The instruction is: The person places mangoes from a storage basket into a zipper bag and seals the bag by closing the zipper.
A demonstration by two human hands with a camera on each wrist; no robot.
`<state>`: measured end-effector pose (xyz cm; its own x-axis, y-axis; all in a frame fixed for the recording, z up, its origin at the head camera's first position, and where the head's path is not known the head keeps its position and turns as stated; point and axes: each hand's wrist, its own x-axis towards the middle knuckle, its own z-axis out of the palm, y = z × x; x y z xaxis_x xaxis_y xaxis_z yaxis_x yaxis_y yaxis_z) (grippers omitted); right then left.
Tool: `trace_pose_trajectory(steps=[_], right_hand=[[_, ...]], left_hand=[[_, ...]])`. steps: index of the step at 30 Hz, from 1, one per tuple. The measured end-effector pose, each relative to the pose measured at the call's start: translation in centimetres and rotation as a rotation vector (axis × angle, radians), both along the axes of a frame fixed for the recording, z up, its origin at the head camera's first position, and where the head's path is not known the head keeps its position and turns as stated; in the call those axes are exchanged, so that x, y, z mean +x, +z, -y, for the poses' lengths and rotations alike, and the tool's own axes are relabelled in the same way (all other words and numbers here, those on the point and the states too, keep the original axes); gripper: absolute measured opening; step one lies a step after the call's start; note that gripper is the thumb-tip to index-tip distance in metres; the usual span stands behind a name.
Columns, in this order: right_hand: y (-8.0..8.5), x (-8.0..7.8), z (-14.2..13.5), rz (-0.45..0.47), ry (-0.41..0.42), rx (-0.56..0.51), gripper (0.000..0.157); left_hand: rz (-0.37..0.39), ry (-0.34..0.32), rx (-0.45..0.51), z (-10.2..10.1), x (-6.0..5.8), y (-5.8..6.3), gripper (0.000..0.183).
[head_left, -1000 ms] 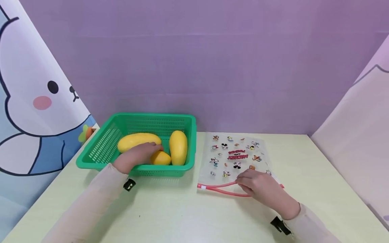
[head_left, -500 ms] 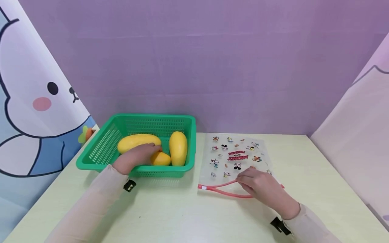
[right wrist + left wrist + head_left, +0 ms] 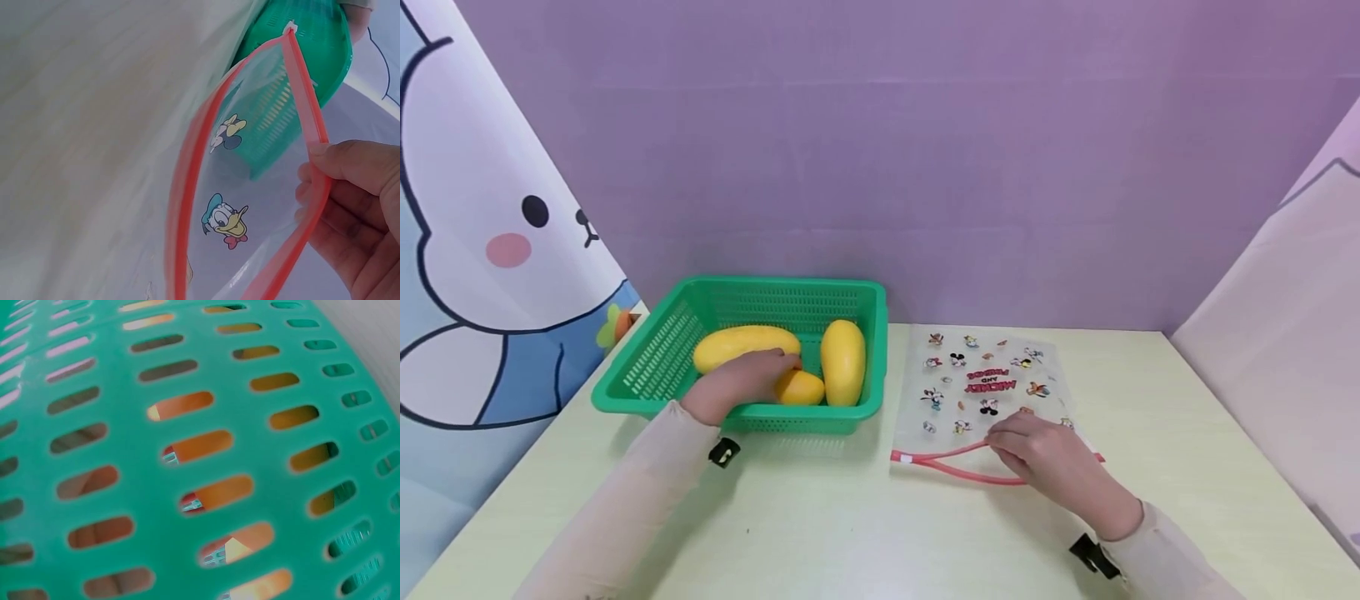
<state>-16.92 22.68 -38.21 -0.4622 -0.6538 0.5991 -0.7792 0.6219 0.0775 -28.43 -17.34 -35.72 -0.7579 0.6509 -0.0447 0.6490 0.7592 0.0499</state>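
on the pale table (image 3: 850,533): green slotted basket (image 3: 647,367) at 9 o'clock, clear cartoon-printed zip bag (image 3: 977,383) flat at 3 o'clock, mouth toward 6. left hand (image 3: 737,387) curled round small orange-yellow mango (image 3: 801,388), between two larger yellow mangoes. right hand (image 3: 1045,458) pinching upper red zip lip (image 3: 306,119), mouth held open. likely slip: smooth rounded fruit rolling from fingers, or thin lip dropping and closing the mouth.

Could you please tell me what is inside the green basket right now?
The green basket holds three yellow mangoes: a long one at the back, an upright one on the right, and a smaller one under the left hand, which covers part of it.
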Motion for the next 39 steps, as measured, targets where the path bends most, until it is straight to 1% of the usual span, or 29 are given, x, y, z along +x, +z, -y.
trace_pose_trajectory(steps=[1, 6, 11, 16, 19, 25, 31, 39], right_hand=[[0.0, 0.0, 0.0, 0.002, -0.002, -0.002, 0.024], [0.0, 0.1, 0.0, 0.011, -0.007, -0.001, 0.025], [0.0, 0.1, 0.0, 0.008, -0.027, 0.007, 0.025], [0.1, 0.2, 0.2, 0.014, -0.037, 0.021, 0.026], [0.1, 0.2, 0.2, 0.019, -0.041, 0.023, 0.026], [0.0, 0.2, 0.2, 0.026, -0.040, 0.025, 0.027], [0.2, 0.1, 0.2, 0.018, -0.036, 0.024, 0.027], [0.1, 0.1, 0.2, 0.017, -0.037, 0.022, 0.027]], left_hand=[[0.002, -0.003, -0.002, 0.0, 0.0, 0.0, 0.034], [0.025, 0.006, -0.001, -0.1, -0.1, 0.1, 0.035], [0.032, 0.025, 0.002, -0.1, -0.1, 0.3, 0.039], [0.064, 0.069, 0.022, -0.2, 0.0, 0.6, 0.042], [0.081, 0.085, 0.042, -0.2, 0.1, 0.9, 0.043], [0.111, 0.130, 0.071, 0.1, 0.2, 1.2, 0.052], [0.116, 0.146, 0.089, 0.6, 0.2, 1.4, 0.057], [0.118, 0.157, 0.109, 0.9, 0.4, 2.1, 0.056]])
